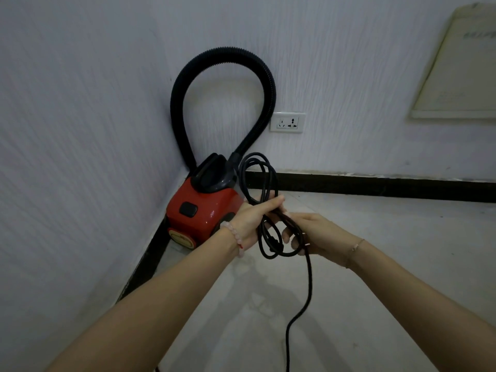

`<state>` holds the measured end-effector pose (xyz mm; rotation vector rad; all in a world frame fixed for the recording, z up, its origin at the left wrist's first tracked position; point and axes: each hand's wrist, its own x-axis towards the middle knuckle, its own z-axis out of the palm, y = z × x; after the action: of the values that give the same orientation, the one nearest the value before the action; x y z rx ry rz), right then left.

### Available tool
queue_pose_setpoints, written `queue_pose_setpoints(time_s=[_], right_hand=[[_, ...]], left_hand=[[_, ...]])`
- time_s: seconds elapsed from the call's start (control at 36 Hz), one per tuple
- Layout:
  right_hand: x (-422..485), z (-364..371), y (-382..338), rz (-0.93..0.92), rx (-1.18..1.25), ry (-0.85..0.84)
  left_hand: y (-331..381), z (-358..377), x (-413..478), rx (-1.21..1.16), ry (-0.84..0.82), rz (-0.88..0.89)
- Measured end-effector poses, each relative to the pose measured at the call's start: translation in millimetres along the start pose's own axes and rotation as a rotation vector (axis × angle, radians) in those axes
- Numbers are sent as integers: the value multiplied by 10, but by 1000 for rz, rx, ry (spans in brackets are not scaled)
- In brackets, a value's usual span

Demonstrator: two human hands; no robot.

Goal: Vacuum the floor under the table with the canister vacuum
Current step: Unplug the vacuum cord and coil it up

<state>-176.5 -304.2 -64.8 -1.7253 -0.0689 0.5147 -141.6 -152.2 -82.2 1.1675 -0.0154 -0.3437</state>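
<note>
**Q:** Forearms fill the near foreground. What does each hand hold?

**Me:** Both hold the power cord (pixel 268 210). My left hand (pixel 256 218) is clenched around the bundled loops at their waist. My right hand (pixel 311 234) has its fingers (pixel 288 232) curled on the lower loops, where the loose run drops to the floor (pixel 349 264).

**Q:** Where is the appliance?

**Me:** The canister vacuum (pixel 201 208) sits on the floor in the corner, just beyond my left hand, with its hose (pixel 222 53) arched up against the wall. The wall socket (pixel 287 122) is beside the hose, to the right.

**Q:** What is the step in hand?

**Me:** By my judgement, it is uncoiling the cord before plugging in.

**Q:** What is the procedure?

**Me:**
1. Keep the left hand as the anchor.
2. Draw off one loop at a time with the right hand; pulling several at once risks a knot.
3. Locate the plug. A dark lump hangs within the lower loops; I cannot tell whether that is it.
4. Lay slack on the floor, clear of the hose.
</note>
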Motion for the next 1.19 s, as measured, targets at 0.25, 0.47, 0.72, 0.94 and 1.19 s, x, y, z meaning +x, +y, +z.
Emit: queue_pose_setpoints(time_s=[0.25, 0.47, 0.72, 0.94, 1.19], right_hand=[[-142, -73, 585, 132, 196, -202], [-129, 111, 902, 239, -261, -450], [145, -132, 664, -149, -744, 199], [101, -95, 81, -314, -634, 417], [5, -221, 59, -131, -117, 287]], left_hand=[[371, -248, 50, -402, 183, 49], [538, -329, -16, -683, 179, 115], [222, -396, -134, 23, 25, -348], [-97, -154, -154, 658, -140, -265], [-126, -71, -177, 704, -135, -155]])
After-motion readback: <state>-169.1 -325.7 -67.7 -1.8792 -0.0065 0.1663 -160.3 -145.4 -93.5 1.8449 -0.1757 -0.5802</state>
